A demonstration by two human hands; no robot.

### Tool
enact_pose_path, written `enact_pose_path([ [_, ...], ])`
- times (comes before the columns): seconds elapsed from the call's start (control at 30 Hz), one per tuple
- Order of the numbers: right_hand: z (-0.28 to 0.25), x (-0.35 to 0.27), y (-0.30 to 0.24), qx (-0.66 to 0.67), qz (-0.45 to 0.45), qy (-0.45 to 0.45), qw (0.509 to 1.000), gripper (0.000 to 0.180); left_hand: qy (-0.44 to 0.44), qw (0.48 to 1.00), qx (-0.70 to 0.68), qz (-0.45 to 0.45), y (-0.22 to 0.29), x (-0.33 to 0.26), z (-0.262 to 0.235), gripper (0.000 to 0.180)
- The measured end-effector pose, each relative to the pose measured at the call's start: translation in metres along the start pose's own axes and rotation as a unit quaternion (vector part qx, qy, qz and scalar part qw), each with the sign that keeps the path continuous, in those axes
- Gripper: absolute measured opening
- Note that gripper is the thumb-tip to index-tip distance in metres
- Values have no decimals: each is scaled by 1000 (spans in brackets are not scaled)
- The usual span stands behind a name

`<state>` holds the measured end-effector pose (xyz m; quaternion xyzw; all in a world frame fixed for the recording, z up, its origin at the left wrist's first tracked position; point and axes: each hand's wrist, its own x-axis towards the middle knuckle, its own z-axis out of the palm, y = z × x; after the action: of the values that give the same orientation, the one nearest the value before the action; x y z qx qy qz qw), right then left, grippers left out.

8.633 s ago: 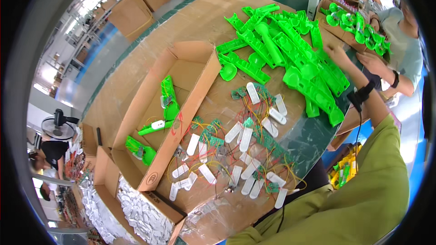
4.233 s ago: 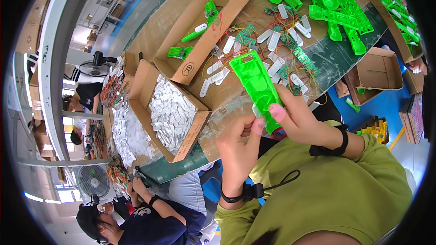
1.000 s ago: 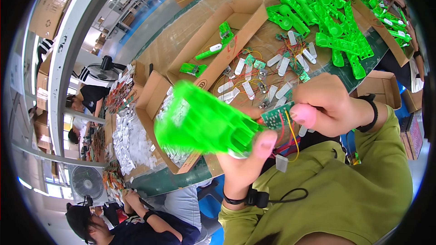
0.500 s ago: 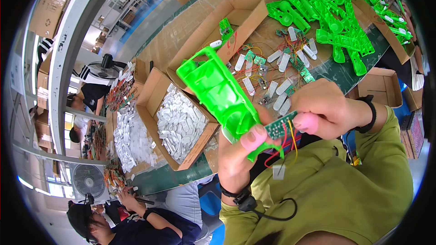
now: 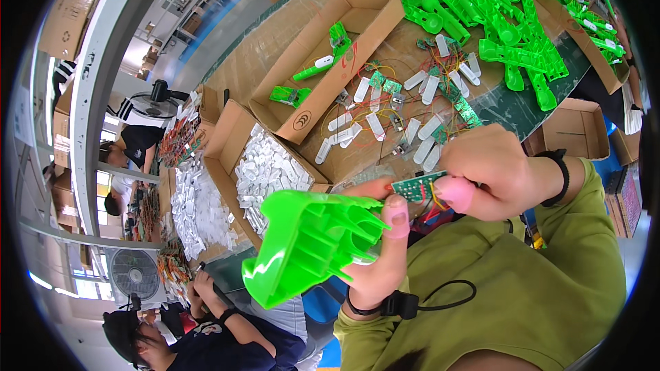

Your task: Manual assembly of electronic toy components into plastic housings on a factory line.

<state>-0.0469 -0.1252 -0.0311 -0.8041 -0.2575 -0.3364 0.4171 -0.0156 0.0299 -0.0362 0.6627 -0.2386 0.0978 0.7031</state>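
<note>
My left hand [image 5: 379, 261] is closed around the end of a bright green plastic housing half [image 5: 309, 244], whose ribbed hollow inside shows. Between my two hands is a small green circuit board [image 5: 417, 187] with red and yellow wires trailing from it. My right hand [image 5: 491, 168], curled in a pinch, grips the board's right end; a pink cover sits on one of its fingertips. The left thumb and forefinger are close to the board's other end; whether they press on it I cannot tell.
Beyond my hands lie wired circuit boards with white pieces [image 5: 430, 89] and a heap of green housings [image 5: 509, 27]. One long cardboard box [image 5: 375, 45] holds a few green parts; another box [image 5: 223, 141] is full of white pieces. A co-worker [image 5: 227, 336] sits at the left.
The green housing has swung down and to the left, uncovering the green parts in the long box. My left hand has turned with it; the board has shifted slightly left and tilted flatter.
</note>
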Motion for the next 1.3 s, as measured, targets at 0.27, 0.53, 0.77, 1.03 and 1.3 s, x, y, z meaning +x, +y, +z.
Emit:
enact_pose_path([
  [0.27, 2, 3, 5, -33, 35, -34, 998, 16, 22, 999, 13, 41, -19, 3, 0, 37],
  [0.53, 0, 4, -13, 80, 70, -94, 990, 16, -125, 936, -241, -222, -6, 20, -7, 83],
  [0.77, 14, 6, -13, 15, 29, -95, 995, 17, -92, 965, -123, -213, -3, 21, 4, 91],
  [1.03, 20, 10, -15, 60, 119, -95, 987, 17, -65, 981, -63, -174, -11, 21, 2, 81],
  [1.3, 0, 25, -9, 73, 202, -190, 958, 30, -135, 931, -269, -208, -21, 27, 2, 75],
])
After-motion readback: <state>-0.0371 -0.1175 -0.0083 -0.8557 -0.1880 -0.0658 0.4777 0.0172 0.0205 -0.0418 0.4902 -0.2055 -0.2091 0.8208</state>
